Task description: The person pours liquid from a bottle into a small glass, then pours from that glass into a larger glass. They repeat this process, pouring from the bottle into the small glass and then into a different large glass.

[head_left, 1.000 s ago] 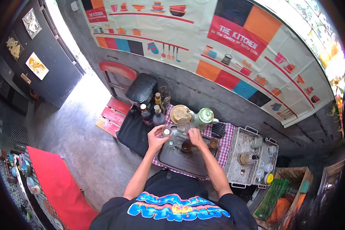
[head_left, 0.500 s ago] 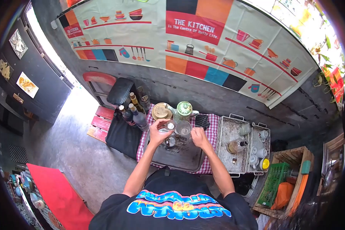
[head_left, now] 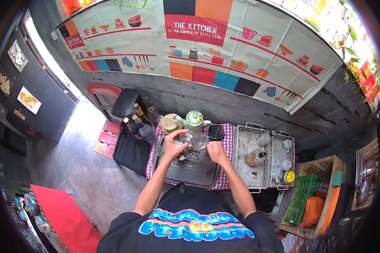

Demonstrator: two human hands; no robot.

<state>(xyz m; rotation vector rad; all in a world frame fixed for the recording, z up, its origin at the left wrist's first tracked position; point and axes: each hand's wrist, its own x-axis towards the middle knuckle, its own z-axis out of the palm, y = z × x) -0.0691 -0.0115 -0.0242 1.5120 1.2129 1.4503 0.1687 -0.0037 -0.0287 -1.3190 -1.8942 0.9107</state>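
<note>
My left hand grips a small clear glass by its side, above a dark tray. Right beside it is a larger clear glass vessel, and my right hand is closed at that vessel's right side, apparently on its handle. Below the small glass, another glass object stands on the tray, partly hidden by my left hand. Behind the glasses are a green patterned teapot and a stack of round wooden coasters. A dark folded cloth lies right of the teapot.
Several bottles stand on the left beside a black stool-like surface. To the right are a white wicker tray with glass bottles, a second one with white cups, and a wooden crate holding a green basket.
The view has shifted slightly, so the table items appear a little further left. Both hands keep their holds, with the small glass and the larger vessel still close together.
</note>
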